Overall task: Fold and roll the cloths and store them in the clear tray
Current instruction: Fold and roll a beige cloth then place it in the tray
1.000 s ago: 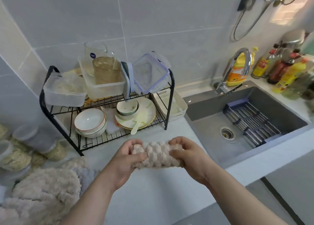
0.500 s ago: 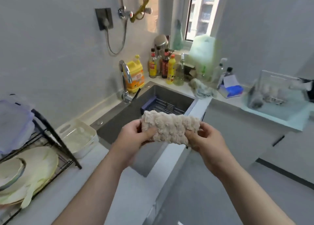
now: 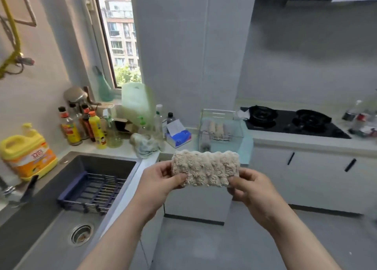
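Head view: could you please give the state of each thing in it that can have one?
rolled cloth, rolled up, held in the air by both ends.
left hand, grips the cloth's left end.
right hand, grips its right end.
clear tray, open-topped, partly filled.
stored cloths, rolled, side by side in the tray.
stove, no flame visible.

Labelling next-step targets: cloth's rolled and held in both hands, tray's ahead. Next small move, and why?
Probably carry the rolled cloth forward to the clear tray and lower it in beside the stored rolls. The left hand and right hand each pinch one end, the roll looks tight and finished, and the tray sits on the counter straight ahead, seemingly with space left.
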### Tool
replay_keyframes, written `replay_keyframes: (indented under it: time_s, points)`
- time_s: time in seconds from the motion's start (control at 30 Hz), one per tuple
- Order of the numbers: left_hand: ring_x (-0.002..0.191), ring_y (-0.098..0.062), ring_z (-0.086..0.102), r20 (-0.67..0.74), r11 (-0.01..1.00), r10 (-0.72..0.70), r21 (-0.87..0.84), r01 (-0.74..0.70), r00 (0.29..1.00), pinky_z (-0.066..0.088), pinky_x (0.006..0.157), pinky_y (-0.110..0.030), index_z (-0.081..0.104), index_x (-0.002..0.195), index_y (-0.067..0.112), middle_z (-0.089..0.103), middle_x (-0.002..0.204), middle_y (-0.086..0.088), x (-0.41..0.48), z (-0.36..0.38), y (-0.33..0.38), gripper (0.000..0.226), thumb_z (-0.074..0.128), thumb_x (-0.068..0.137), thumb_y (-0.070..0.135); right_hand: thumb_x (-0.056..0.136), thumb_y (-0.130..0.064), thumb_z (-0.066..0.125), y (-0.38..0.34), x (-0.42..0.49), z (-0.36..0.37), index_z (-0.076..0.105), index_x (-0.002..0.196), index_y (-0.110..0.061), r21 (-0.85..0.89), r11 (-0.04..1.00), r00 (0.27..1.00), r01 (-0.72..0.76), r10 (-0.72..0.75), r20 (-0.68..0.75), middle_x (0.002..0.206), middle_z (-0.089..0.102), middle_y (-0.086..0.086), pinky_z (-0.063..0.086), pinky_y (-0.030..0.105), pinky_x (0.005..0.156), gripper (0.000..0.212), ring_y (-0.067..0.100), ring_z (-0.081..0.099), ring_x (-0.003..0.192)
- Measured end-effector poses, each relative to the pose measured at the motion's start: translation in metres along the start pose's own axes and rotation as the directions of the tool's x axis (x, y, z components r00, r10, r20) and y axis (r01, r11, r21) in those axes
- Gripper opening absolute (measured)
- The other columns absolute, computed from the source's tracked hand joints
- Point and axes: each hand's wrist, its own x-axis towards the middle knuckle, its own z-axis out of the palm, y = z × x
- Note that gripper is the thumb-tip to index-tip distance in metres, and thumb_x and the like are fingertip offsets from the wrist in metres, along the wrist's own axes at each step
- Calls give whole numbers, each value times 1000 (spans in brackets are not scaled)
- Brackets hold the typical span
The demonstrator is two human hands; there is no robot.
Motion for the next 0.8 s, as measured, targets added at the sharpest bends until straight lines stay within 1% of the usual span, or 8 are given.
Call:
replay_keyframes:
  time_s: [0.07, 0.17, 0.23, 0.37, 0.43, 0.53, 0.67, 0.8]
  points:
    - [85, -19, 70, 48, 1000, 0, 23, -1, 999, 56, 70, -27, 72, 101, 11, 76, 96, -9, 28, 18, -1, 28, 66, 82, -9, 87, 11, 57, -5, 15, -20, 71, 90, -2, 9, 1000, 999, 2, -1, -44, 84, 71, 8, 55, 23, 65, 20, 14, 62, 70]
    - [79, -17, 68, 92, 999, 6, 51, -11, 996, 55, 67, -29, 73, 98, 14, 76, 92, -8, 72, 39, -9, 26, 71, 80, -5, 91, 6, 55, -7, 46, -42, 66, 98, -7, 39, 999, 994, 5, 0, -109, 87, 71, 5, 56, 36, 82, 18, 14, 66, 79]
    - [75, -16, 67, 96, 997, 12, 74, -19, 995, 53, 65, -27, 73, 97, 14, 75, 89, -8, 107, 52, -17, 26, 72, 79, -5, 94, 3, 53, -7, 75, -50, 62, 101, -10, 91, 996, 988, 2, 12, -153, 84, 70, 5, 55, 41, 89, 17, 14, 67, 75]
    - [71, -14, 64, 41, 997, 12, 75, -15, 999, 53, 61, -25, 70, 93, 9, 72, 79, -6, 192, 72, -40, 19, 70, 81, -5, 93, 0, 54, -10, 158, -49, 61, 84, -9, 304, 952, 976, 34, 34, -216, 65, 65, 1, 57, 33, 84, 14, 13, 63, 70]
    - [72, -12, 67, 20, 999, 19, 49, -20, 1000, 53, 61, -24, 69, 96, 10, 73, 80, -1, 241, 77, -51, 22, 72, 80, -4, 85, 3, 58, -11, 212, -45, 67, 83, -4, 435, 899, 978, 52, 42, -203, 82, 70, 11, 59, 25, 75, 11, 16, 68, 77]
    - [75, -7, 69, 21, 1000, -2, 26, 2, 1000, 54, 63, -24, 67, 101, 12, 75, 88, -1, 316, 78, -61, 29, 74, 78, -4, 90, 10, 48, -10, 297, -41, 60, 116, 6, 566, 823, 967, 48, 104, -234, 112, 69, 20, 58, 29, 85, 29, 24, 69, 99]
    - [80, -9, 70, 123, 985, -2, 170, -19, 992, 57, 71, -27, 65, 94, 21, 74, 86, 6, 394, 81, -76, 33, 81, 72, 3, 99, -2, 42, -5, 389, -46, 57, 123, -11, 610, 792, 949, -6, 196, -245, 115, 69, 14, 57, 45, 86, 30, 28, 67, 101]
    - [71, 1, 61, 248, 940, -77, 342, -13, 966, 48, 66, -13, 66, 84, 32, 69, 76, 17, 456, 80, -94, 26, 78, 76, 11, 101, -14, 47, 2, 457, -68, 58, 123, -9, 619, 785, 901, -39, 295, -317, 118, 69, 16, 56, 52, 86, 25, 32, 67, 107]
